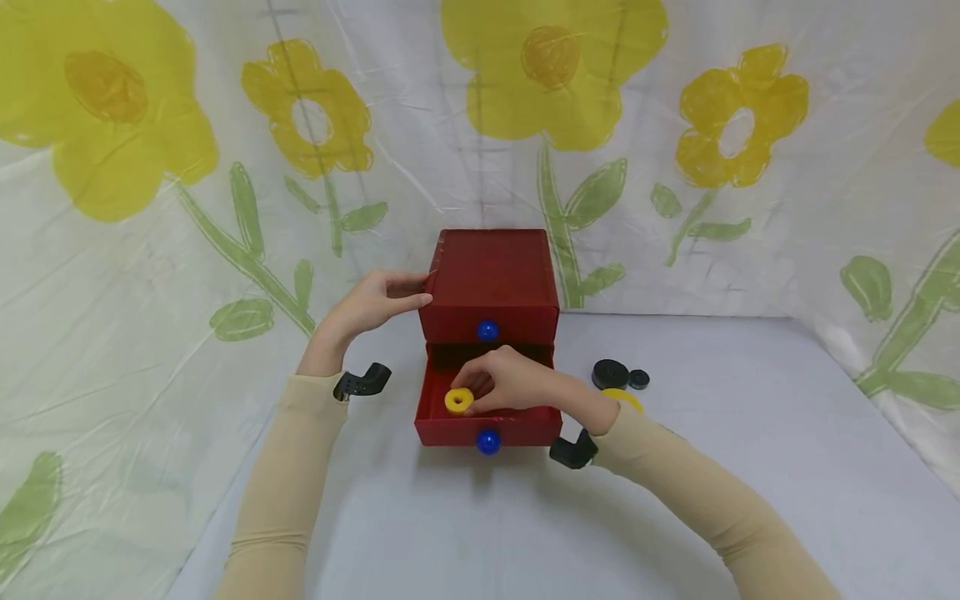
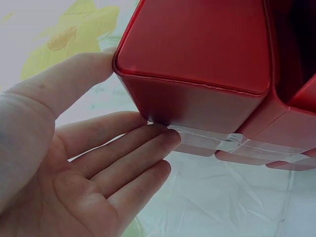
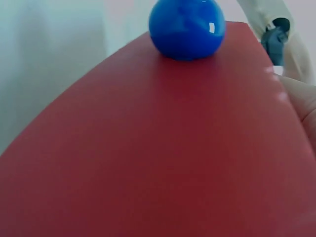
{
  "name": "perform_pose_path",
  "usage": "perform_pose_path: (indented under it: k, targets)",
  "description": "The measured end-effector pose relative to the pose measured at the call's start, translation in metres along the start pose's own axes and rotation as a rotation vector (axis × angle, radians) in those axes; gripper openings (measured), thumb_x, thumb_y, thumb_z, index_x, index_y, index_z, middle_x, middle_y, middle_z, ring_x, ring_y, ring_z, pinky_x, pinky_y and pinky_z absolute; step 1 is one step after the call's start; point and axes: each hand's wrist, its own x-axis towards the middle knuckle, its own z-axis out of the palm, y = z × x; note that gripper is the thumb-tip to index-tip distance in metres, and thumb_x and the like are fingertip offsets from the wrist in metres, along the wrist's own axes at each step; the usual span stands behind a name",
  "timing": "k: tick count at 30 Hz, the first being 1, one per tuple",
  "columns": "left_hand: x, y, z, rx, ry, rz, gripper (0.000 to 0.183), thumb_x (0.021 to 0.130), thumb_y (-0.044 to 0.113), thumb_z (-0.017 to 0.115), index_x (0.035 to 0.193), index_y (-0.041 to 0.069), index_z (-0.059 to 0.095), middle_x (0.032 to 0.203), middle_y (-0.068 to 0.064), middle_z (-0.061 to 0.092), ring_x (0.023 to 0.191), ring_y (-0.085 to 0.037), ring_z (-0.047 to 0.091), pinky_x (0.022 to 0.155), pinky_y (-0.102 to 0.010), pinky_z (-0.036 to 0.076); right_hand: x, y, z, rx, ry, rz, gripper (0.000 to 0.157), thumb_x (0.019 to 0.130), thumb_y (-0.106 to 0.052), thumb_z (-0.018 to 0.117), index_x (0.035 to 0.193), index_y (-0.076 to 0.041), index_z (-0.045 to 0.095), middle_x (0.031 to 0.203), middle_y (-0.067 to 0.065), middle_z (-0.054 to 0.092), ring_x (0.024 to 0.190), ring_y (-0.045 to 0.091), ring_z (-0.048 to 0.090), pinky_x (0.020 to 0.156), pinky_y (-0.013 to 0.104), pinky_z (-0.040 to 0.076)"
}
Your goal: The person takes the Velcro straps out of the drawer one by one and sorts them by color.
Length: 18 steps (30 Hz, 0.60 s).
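A red two-drawer box stands with its lower drawer pulled out. My left hand rests against the box's left side; in the left wrist view its thumb and fairly straight fingers touch the box edges. Over the open drawer, my right hand pinches a small yellow ring between thumb and fingers. Whether the ring touches the drawer floor I cannot tell. The right wrist view is mostly filled by the drawer front with its blue knob; only a bit of hand shows there.
A larger black disc and a small black disc lie on the white table right of the box. Close by, a yellow disc is partly hidden by my right forearm. A flower-printed curtain hangs behind the box.
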Motion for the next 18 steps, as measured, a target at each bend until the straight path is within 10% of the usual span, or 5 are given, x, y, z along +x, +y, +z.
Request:
perform_pose_path:
  k: [7, 18]
  targets:
    - [-0.007, 0.012, 0.000, 0.013, -0.005, -0.001, 0.051, 0.093, 0.020, 0.061, 0.138, -0.001, 0.047, 0.134, -0.019, 0.055, 0.123, -0.031, 0.054, 0.103, -0.049, 0.042, -0.011, 0.000, -0.009, 0.021, 0.026, 0.015, 0.036, 0.082, -0.026, 0.075, 0.114, -0.013, 0.067, 0.107, -0.003, 0.070, 0.097, 0.008, 0.066, 0.080, 0.019, 0.054]
    - [0.012, -0.023, 0.000, -0.011, 0.007, -0.007, 0.056, 0.089, 0.034, 0.065, 0.138, 0.011, 0.050, 0.134, -0.010, 0.057, 0.122, -0.025, 0.054, 0.104, -0.047, 0.042, -0.033, 0.006, -0.027, 0.066, 0.096, 0.036, 0.037, 0.079, -0.024, 0.078, 0.112, -0.011, 0.068, 0.105, -0.001, 0.070, 0.093, 0.010, 0.067, 0.078, 0.020, 0.055]
